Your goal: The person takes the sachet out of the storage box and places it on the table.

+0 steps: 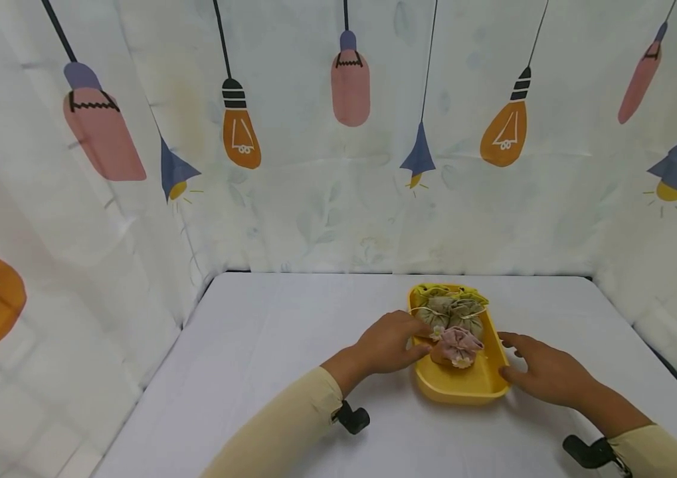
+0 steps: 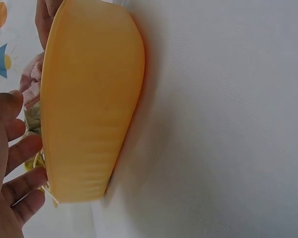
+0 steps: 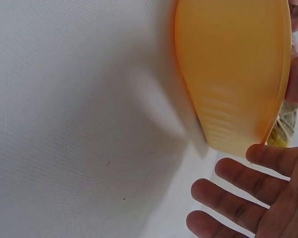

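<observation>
A yellow plastic tray [image 1: 454, 393] stands on the white table, right of centre in the head view. Inside lie small gathered cloth pouches: yellow [image 1: 434, 290] at the far end, olive-beige [image 1: 468, 317] in the middle, and pink [image 1: 460, 344] closer to me. My left hand [image 1: 394, 340] is at the tray's left rim, its loosely bent fingers [image 2: 26, 149] reaching to the rim beside the pouches. My right hand [image 1: 553, 372] is at the right rim. In the right wrist view its fingers [image 3: 233, 198] are spread and nearly straight, the thumb overlapping the rim.
White cloth covers the table [image 1: 290, 318]. A pale curtain [image 1: 314, 199] printed with lamps and bulbs encloses it at the back and on both sides. Black wrist cameras [image 1: 353, 418] sit at both cuffs.
</observation>
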Motion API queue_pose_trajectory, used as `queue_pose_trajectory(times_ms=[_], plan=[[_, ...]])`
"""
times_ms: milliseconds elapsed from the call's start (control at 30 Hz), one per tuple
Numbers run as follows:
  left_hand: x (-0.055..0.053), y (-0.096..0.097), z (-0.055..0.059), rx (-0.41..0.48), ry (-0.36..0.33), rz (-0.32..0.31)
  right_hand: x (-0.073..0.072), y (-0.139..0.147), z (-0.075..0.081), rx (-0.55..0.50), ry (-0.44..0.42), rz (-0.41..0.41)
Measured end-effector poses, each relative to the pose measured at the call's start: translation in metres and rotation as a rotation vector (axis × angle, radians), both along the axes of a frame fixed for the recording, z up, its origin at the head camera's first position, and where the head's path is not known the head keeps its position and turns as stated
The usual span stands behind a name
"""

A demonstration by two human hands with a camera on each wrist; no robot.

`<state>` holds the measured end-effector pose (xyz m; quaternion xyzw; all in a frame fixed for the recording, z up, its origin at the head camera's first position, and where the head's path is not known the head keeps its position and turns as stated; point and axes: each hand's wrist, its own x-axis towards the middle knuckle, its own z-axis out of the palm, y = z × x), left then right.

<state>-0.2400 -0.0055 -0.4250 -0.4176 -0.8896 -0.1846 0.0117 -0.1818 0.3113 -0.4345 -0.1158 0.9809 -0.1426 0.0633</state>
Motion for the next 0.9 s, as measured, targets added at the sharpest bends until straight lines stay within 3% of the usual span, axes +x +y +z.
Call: queue_pose_trajectory(times_ms=[200,400,900], plan=[[-0.002,0.008,0.0,0.014,-0.013,-0.011,0.0,0.001,0.0,0.0,0.003,0.0],[-0.001,0.016,-0.003,0.019,-0.075,0.055,0.0,0.0,0.0,-0.003,0.001,-0.004],[-0.006,0.031,-0.007,0.034,-0.058,0.091,-0.001,0.001,-0.001,-0.008,0.004,0.007]])
